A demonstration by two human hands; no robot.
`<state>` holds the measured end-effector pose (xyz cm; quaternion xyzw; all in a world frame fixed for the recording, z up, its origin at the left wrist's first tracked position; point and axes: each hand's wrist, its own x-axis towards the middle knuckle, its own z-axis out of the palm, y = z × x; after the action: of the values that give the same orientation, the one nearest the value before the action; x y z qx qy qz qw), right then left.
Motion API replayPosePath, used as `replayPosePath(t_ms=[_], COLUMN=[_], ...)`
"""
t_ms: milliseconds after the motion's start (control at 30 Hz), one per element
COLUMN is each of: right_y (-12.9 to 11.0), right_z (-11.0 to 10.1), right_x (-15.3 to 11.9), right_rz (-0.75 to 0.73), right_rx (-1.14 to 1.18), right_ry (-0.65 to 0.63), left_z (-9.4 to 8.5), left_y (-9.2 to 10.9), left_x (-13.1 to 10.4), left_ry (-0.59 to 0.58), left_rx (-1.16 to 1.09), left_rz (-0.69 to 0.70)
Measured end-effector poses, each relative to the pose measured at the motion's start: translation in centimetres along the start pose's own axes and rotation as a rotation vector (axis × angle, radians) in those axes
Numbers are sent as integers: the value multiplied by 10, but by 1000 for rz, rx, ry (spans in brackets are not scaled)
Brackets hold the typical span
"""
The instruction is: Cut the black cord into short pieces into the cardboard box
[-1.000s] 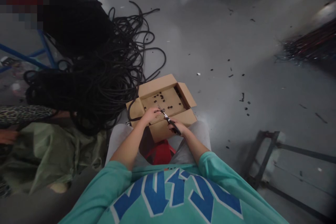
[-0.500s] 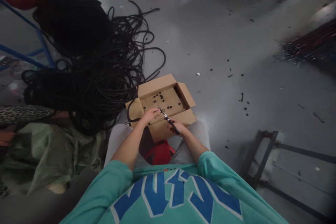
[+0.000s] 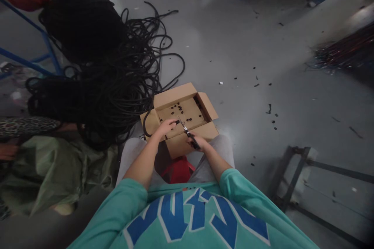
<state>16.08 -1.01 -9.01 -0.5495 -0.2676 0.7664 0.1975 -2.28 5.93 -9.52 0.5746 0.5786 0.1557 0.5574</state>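
My left hand [image 3: 166, 127] is closed on the end of a black cord [image 3: 149, 118], whose tip pokes out past the fingers over an open cardboard box [image 3: 175, 95]. The cord curves over the box's left flap. In my right hand [image 3: 199, 141] is a pair of scissors [image 3: 187, 132] with dark handles, blades pointing up and left, close to the cord's tip. Small black pieces [image 3: 179, 108] lie scattered on the box's bottom. The box rests by my knees.
A large heap of black cord [image 3: 117, 81] lies on the floor at the left. Near it are a blue metal frame [image 3: 48, 52] and a person's green cloth [image 3: 49, 167]. A metal frame [image 3: 298, 175] stands at the right; dark scraps [image 3: 269, 108] dot the floor.
The scissors have shifted slightly away from my left hand, and more of the cord's tip shows beyond its fingers. At the top right, a person's legs have moved.
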Motion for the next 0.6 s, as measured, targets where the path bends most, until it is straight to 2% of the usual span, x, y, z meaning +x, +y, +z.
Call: replayPosePath(t_ms=[267, 467, 600], right_y=[-3, -6, -8], right_z=[-2, 1, 2], right_x=[-1, -7, -9], right_rz=[-95, -153, -150], right_rx=[-66, -143, -154], right_ry=[-47, -43, -50], left_z=[1, 5, 6], left_y=[-8, -4, 1], left_x=[1, -3, -7], left_ry=[163, 165, 85], left_rx=[-6, -62, -40], left_rz=[0, -8, 8])
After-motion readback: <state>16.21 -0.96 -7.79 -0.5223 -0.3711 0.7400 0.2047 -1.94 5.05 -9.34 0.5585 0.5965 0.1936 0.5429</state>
